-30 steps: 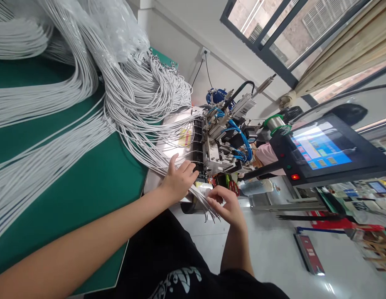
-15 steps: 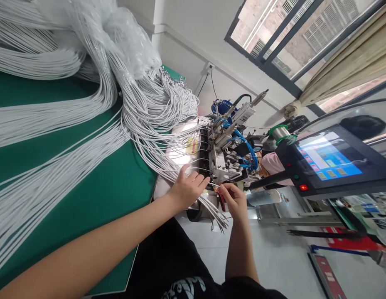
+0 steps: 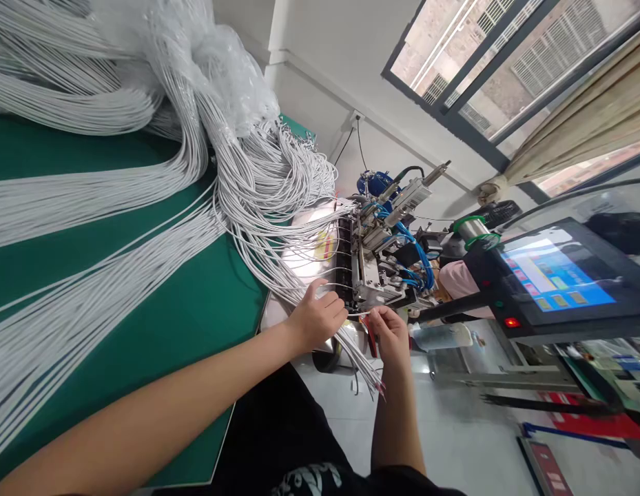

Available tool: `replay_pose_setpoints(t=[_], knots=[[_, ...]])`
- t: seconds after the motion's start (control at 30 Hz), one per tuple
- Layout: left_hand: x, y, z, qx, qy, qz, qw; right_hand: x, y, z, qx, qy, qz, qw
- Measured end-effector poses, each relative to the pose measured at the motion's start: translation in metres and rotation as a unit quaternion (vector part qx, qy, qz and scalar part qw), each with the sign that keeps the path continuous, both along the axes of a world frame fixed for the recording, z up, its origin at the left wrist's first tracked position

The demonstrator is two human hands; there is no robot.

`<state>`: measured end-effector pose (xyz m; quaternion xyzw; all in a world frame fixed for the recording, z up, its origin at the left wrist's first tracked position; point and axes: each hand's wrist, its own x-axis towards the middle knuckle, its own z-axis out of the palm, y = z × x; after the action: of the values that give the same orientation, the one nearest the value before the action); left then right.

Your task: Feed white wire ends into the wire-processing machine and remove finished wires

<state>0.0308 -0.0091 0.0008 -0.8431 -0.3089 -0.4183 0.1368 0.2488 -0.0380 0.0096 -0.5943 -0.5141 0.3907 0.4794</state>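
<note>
A thick bundle of white cables [image 3: 262, 258] runs over the green table's edge, its loose ends hanging below my hands. My left hand [image 3: 320, 317] is curled closed around white cable at the bundle, beside the black slotted rail [image 3: 344, 258] of the machine. Between finger and thumb, my right hand [image 3: 389, 329] pinches the end of one white cable [image 3: 359, 314] that stretches across from the left hand. Red-handled pliers [image 3: 372, 339] are partly hidden behind my right hand. Several cables lie across the rail.
The machine [image 3: 392, 241] with blue air tubes stands just beyond my hands. A lit touchscreen [image 3: 557, 269] is at the right, near a green-rimmed wire spool [image 3: 475, 231]. More cables cover the green table [image 3: 195, 358]. A person in pink [image 3: 458, 281] is partly visible behind the machine.
The view has shifted slightly, so the scene sits a little lower and further right. Both hands keep their hold, and the cable between them looks more level.
</note>
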Motion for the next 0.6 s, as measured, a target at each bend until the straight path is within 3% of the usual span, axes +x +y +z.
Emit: replay_pose_setpoints(t=[0.17, 0.3, 0.43, 0.6], knots=[[0.000, 0.001, -0.002, 0.005, 0.008, -0.002, 1.000, -0.005, 0.006, -0.012, 0.030, 0.078, 0.007, 0.996], [0.001, 0.002, -0.004, -0.010, 0.016, -0.003, 1.000, -0.007, 0.007, -0.012, 0.034, 0.058, -0.009, 0.998], [0.001, 0.002, -0.002, -0.021, 0.016, -0.001, 1.000, -0.005, 0.004, -0.004, 0.048, -0.089, -0.034, 0.994], [0.002, 0.002, -0.002, -0.035, 0.016, 0.006, 0.999, -0.004, 0.005, -0.002, 0.073, -0.267, -0.014, 0.961]])
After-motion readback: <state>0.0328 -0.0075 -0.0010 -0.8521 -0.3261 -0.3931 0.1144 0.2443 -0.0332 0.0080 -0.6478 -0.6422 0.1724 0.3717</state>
